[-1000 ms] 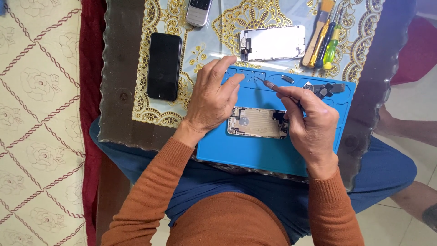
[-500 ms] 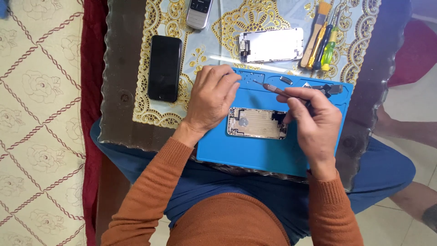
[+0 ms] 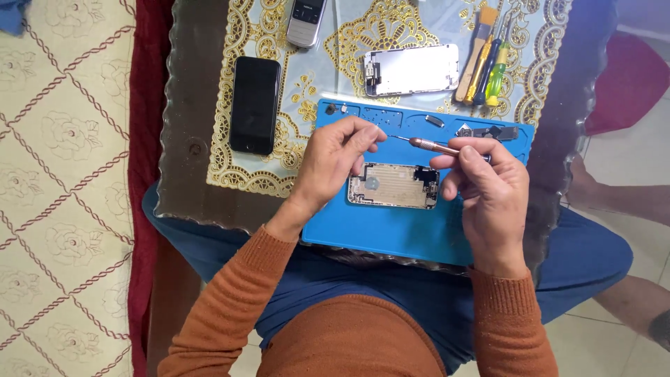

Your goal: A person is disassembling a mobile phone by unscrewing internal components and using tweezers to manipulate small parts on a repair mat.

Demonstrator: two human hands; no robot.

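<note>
An opened phone housing [image 3: 394, 186] lies on a blue work mat [image 3: 391, 230], its inside facing up. My right hand [image 3: 488, 188] grips a small copper-coloured screwdriver [image 3: 426, 144], its tip pointing left, above the housing. My left hand [image 3: 335, 157] hovers at the housing's left end with thumb and forefinger pinched near the screwdriver tip; whether they hold something tiny I cannot tell.
A detached phone screen [image 3: 410, 70] lies beyond the mat. A black phone [image 3: 255, 105] and a grey keypad phone [image 3: 306, 21] rest on the lace cloth. A brush and screwdrivers [image 3: 483, 59] sit at the back right. Small parts [image 3: 488, 131] lie on the mat's top edge.
My left hand has lifted off the housing and pinched its fingers by the screwdriver tip. My right hand has raised the screwdriver away from the housing.
</note>
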